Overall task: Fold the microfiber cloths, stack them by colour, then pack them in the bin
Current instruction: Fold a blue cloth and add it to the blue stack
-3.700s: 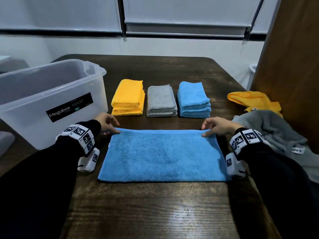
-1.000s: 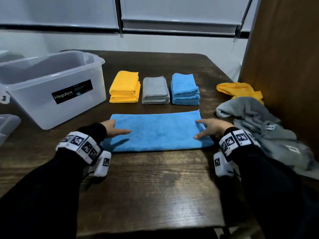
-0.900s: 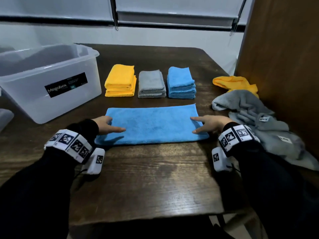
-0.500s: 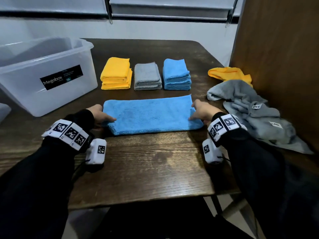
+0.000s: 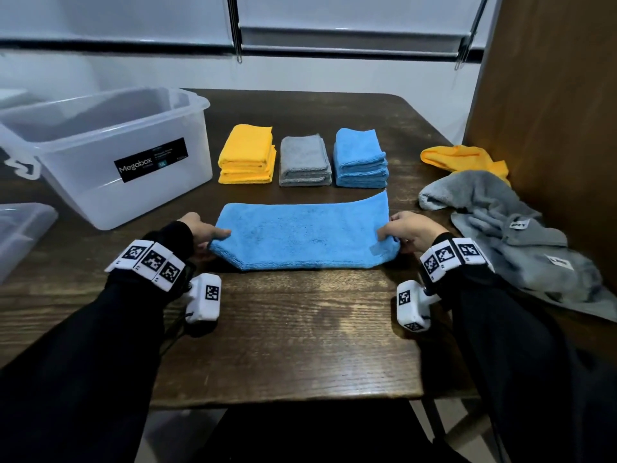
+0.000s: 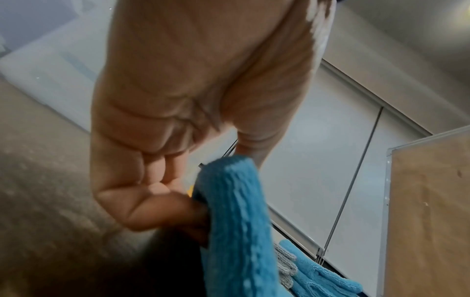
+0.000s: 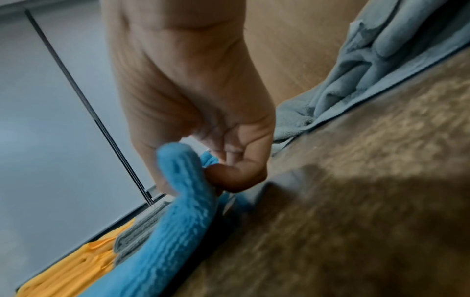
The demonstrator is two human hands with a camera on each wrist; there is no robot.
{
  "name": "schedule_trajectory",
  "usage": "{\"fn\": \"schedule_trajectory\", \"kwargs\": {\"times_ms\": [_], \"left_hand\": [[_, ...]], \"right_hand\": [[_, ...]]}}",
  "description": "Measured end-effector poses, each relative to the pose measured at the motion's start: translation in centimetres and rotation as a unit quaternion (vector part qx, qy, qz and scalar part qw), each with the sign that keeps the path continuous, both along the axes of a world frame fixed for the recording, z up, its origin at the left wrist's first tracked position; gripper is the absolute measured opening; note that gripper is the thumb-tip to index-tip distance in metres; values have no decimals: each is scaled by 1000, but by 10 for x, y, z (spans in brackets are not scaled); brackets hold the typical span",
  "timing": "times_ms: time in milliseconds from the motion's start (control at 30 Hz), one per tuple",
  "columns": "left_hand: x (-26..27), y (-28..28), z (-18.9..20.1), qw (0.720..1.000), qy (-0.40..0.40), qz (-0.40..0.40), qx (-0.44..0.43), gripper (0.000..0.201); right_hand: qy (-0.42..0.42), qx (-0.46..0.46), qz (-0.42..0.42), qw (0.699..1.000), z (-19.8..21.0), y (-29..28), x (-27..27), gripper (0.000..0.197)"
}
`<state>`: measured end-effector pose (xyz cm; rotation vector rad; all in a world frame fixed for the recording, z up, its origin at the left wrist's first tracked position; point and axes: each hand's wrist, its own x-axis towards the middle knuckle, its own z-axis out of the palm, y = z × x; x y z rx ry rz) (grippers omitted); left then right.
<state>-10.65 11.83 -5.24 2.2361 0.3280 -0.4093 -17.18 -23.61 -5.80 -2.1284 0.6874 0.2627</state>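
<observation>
1. Blue cloth (image 5: 302,237) lies as a long folded strip across the middle of the bench (image 5: 300,335), in front of the three folded stacks, so we have room to work it without disturbing them.
2. Our left hand (image 5: 200,230) pinches the strip's left end between thumb and fingers, and our right hand (image 5: 405,230) pinches the right end the same way; both near corners are raised off the wood, we judge so the ends can be brought together for the next fold.
3. Yellow stack (image 5: 247,155), grey stack (image 5: 304,161) and blue stack (image 5: 360,158) sit side by side beyond the strip, each colour apart, which keeps the sorting plain; ours likely belongs on the blue one.
4. Clear bin (image 5: 107,155) waits at the left, nothing visible inside it, so packing is not yet begun.
5. Unfolded grey cloths (image 5: 507,228) and a yellow cloth (image 5: 464,158) are heaped at the right, within reach of the right hand.
</observation>
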Motion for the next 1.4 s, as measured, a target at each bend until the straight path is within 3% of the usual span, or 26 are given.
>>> {"fn": "schedule_trajectory", "kwargs": {"times_ms": [100, 133, 233, 333, 467, 633, 767, 1000, 1167, 1267, 1400], "left_hand": [[2, 5, -2, 999, -3, 17, -42, 44], [1, 5, -1, 998, -12, 25, -58, 44], [-2, 4, 1, 996, -47, 20, -72, 64], [-3, 1, 0, 995, -48, -3, -92, 50], [0, 3, -2, 995, -53, 19, -85, 24], [5, 9, -5, 995, -40, 4, -93, 22], [7, 10, -6, 994, -33, 7, -108, 26], [6, 7, -5, 990, -22, 47, -129, 41], [8, 8, -10, 991, -17, 69, -110, 30], [8, 8, -10, 990, -24, 74, -115, 12], [8, 8, -8, 990, -31, 72, -115, 14]], "right_hand": [[-61, 62, 7, 996, 10, 18, 4, 12], [-73, 78, 16, 994, 12, 26, 8, 14], [-89, 84, 35, 992, 16, 57, 22, 46], [-84, 38, 49, 995, 16, 93, 33, 27], [-21, -6, 90, 996, 5, 130, 38, 25], [-9, -35, 105, 994, -4, 145, 43, 63], [-12, -56, 131, 990, 1, 153, 41, 56], [-9, -71, 158, 985, -5, 163, 43, 24], [-14, -124, 179, 976, -5, 171, 42, 9], [-13, -157, 185, 970, -6, 171, 43, 10], [-17, -261, 188, 947, -3, 165, 41, 25]]}}
